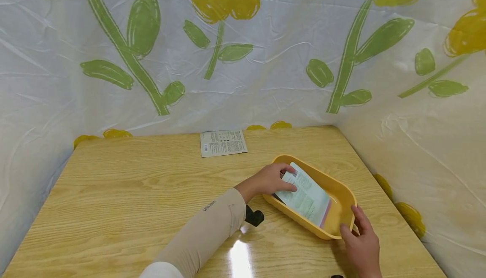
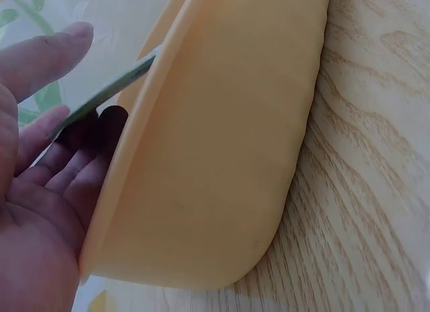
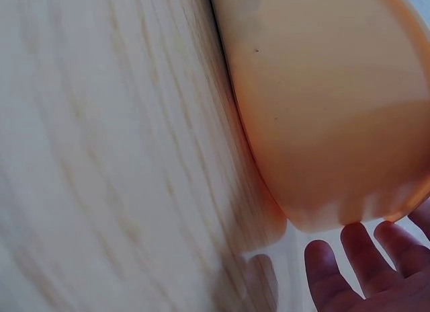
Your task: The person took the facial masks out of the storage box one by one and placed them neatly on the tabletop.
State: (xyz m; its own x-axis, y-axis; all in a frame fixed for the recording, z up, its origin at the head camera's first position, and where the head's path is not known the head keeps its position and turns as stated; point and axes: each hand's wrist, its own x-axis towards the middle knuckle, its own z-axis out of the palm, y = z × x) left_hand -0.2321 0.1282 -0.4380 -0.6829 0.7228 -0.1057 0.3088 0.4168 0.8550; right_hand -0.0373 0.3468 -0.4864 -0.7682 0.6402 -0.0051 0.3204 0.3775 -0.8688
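Observation:
A yellow plastic basket (image 1: 343, 200) sits at the right of the table. A flat pale green-and-white printed packet (image 1: 305, 195) with a pink end strip lies slanted in it. My left hand (image 1: 275, 179) is at the packet's upper left end. In the left wrist view its thumb stands apart above the packet edge (image 2: 111, 93), and several fingers reach beneath it, inside the rim. A dark corner shows under the packet. My right hand (image 1: 362, 242) is at the basket's near right end, its spread fingertips (image 3: 354, 235) against the outer wall.
A grey printed pouch (image 1: 224, 144) lies flat at the back of the wooden table (image 1: 133, 198). A flower-printed white curtain (image 1: 273, 67) closes off the back and sides. A black wrist camera (image 1: 255, 217) hangs below the left wrist.

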